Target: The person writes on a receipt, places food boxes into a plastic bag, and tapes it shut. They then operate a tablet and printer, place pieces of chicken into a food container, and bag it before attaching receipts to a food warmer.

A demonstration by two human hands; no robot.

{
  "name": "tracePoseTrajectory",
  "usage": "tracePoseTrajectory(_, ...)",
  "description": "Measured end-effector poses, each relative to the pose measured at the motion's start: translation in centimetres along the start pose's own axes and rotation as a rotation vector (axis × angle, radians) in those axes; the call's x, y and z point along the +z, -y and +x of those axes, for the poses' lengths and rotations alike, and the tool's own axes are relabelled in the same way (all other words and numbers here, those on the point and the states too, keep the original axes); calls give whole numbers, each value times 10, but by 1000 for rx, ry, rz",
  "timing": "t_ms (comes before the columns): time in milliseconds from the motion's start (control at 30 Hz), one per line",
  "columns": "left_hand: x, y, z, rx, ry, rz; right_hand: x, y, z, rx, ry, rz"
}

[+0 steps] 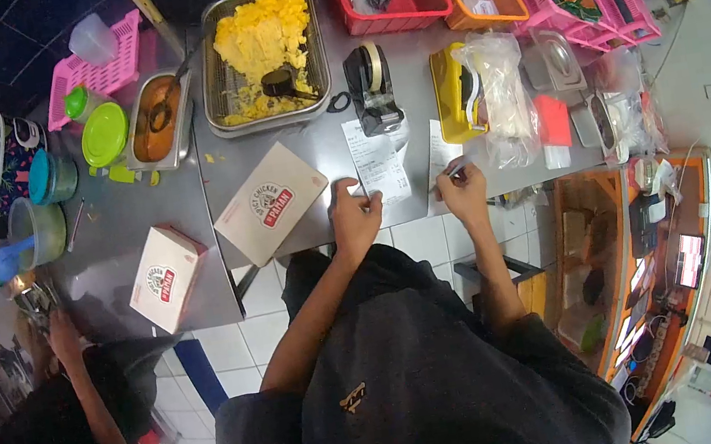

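Note:
My left hand is at the table's front edge, fingers curved and apart, with its thumb at the lower left of a long printed receipt. My right hand is closed around a pen, whose tip points down toward a second paper slip. Behind the receipt stands a black tape dispenser with a roll in it. Left of my left hand lies a closed Just Chicken box, tilted on the table; another printed box sits further left.
A wire-lined tray of yellow food holds a dark scoop. Beside it stands a pan of orange sauce. Red and orange bins line the back. Plastic bags lie right. A co-worker's arm is at left.

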State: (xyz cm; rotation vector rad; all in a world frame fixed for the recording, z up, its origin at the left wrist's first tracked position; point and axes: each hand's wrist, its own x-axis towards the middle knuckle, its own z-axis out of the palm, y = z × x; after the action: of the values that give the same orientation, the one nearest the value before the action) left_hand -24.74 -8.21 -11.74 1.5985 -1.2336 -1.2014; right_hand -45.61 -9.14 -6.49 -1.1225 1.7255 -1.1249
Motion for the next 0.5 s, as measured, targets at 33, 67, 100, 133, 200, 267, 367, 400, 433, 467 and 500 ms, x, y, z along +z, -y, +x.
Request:
tracePoseTrajectory(33,-5,-10,-2,-47,18,16,1,-10,3,24,137,183)
tracePoseTrajectory(67,-5,-15,-4,-62,17,16,4,-20,4,37,143,179)
tracePoseTrajectory(100,-4,-16,-5,-58,10,54,19,-11,0,38,171,342)
tracePoseTrajectory(133,-4,-16,-5,-51,3,93,34,-2,-3,38,196,507)
tracePoseTrajectory(200,-3,-17,-5,-40,-10,134,55,12,-6,6,241,473)
tracePoseTrajectory(267,-2,-16,-5,-26,-7,104,61,-9,0,15,287,420)
tracePoseTrajectory(367,-5,-24,-5,-38,30,169,68,-22,6,-363,185,143)
tracePoseTrajectory(400,-6,-26,-5,-44,26,168,68,-25,7,-359,191,142)
tracePoseTrajectory(433,-7,-27,-5,-28,37,210,70,-29,7,-309,165,141)
tracePoseTrajectory(467,-7,-28,-6,-13,48,254,71,-33,6,-257,138,139)
tracePoseTrajectory(500,-7,-25,-8,-21,48,256,73,-33,5,-251,143,140)
